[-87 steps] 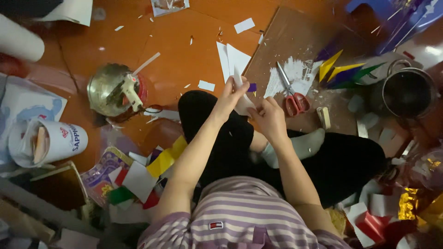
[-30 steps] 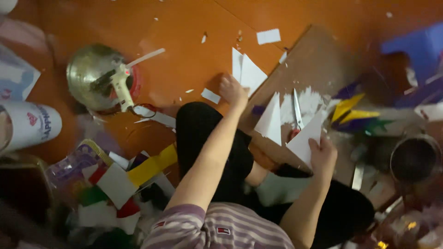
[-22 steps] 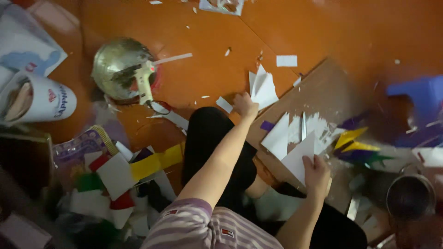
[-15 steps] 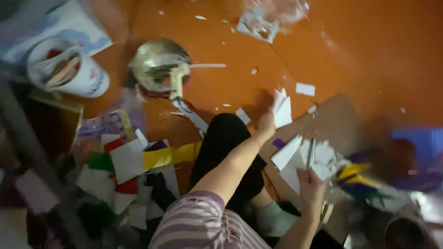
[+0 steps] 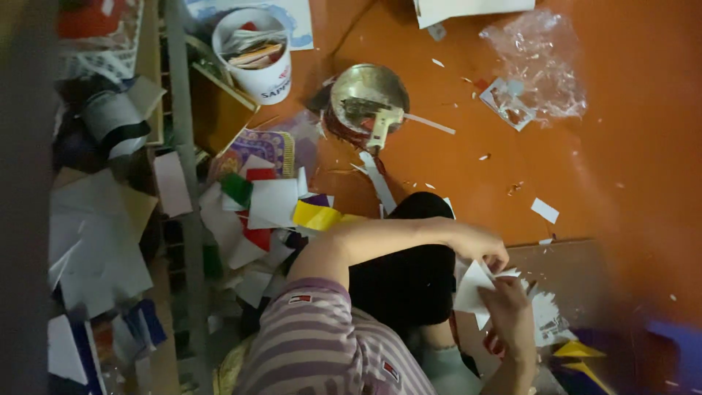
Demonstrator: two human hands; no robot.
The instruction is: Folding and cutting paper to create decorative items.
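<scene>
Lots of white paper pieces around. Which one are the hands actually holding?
The white piece pinched between the left hand and right hand, over the knee; the other scraps lie loose.

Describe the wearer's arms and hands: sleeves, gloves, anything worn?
Short-sleeved top with purple and white stripes, with small patches on the sleeve and chest. Both forearms are bare. Left hand and right hand bare, no gloves; no rings or watch visible.

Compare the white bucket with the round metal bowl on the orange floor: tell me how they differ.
The white bucket is a tall, matte white tub stuffed with paper scraps and strips; the metal bowl is low, wide and shiny. The bucket stands at the edge of the clutter by the shelf frame, while the bowl sits out on the open orange floor. A pale tool lies across the bowl's rim; nothing like it rests on the bucket. Both are round, open-topped and out of the hands' reach.
</scene>
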